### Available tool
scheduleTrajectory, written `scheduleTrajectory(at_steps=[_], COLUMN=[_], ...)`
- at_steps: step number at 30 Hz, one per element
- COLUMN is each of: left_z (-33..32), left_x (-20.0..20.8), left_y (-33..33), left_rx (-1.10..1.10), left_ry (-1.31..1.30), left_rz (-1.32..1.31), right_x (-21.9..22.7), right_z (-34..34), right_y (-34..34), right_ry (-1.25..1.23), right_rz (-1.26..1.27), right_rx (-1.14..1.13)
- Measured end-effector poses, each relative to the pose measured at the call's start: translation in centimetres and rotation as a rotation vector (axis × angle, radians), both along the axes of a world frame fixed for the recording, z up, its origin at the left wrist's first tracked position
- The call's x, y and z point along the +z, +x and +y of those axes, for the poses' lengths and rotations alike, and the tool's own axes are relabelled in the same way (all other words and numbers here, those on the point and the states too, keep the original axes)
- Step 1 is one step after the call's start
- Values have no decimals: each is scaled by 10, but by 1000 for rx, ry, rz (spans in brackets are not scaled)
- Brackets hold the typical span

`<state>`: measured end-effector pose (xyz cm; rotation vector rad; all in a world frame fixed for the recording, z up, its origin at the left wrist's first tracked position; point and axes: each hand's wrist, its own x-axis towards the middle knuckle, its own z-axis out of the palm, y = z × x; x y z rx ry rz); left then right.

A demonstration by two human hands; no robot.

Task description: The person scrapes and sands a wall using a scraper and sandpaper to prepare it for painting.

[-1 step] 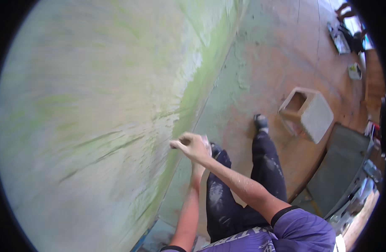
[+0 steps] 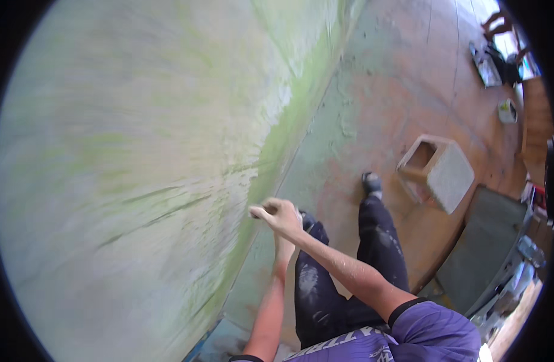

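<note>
Pale plaster streaked with green fills the whole left half of the frame: a wall [image 2: 144,181] seen from above, blurred by head motion, meeting a reddish concrete floor [image 2: 409,78] along a line running from the upper middle down to the lower centre.

I see both of my forearms coming up from the lower edge and meeting at the wall's lower stretch, just left of centre. My right hand [image 2: 283,216] is curled closed, knuckles up, and something short and pale pokes out of it toward the wall; it may be a tool handle, but I cannot tell what it is. My left hand [image 2: 283,244] sits directly under the right one and is mostly hidden, so I cannot tell whether it is closed or open.

As for progress, I judge the wall to be partly worked: scraped or flaking white patches [image 2: 277,102] run along the green band in the upper middle, while long dark streaks remain at mid-left. Much of the surface looks untouched, though the blur makes that uncertain.

On the floor at right stands a hollow concrete block [image 2: 449,175], with a dark mat [image 2: 482,253] below it, well apart from my hands.
</note>
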<state>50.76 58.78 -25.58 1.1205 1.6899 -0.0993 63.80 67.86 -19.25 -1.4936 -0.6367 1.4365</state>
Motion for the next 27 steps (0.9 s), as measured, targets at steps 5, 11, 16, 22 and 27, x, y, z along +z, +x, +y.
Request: scheduleTrajectory(at_steps=[5, 11, 16, 22, 27], left_z=[-101, -213, -260, -333, -403], left_x=[17, 30, 73, 101, 147], left_y=[-54, -25, 1, 0, 0], left_rx=[205, 677, 1029, 1152, 1282], left_ry=[377, 556, 293, 528, 528], left_rz=[-211, -3, -162, -188, -349], right_x=[15, 38, 75, 131, 231], right_z=[-70, -128, -164, -249, -342], right_y=[13, 105, 170, 184, 193], right_ry=[-180, -270, -348, -199, 57], right_rz=[-73, -156, 5, 147, -211], right_rx=[177, 230, 71, 65, 391])
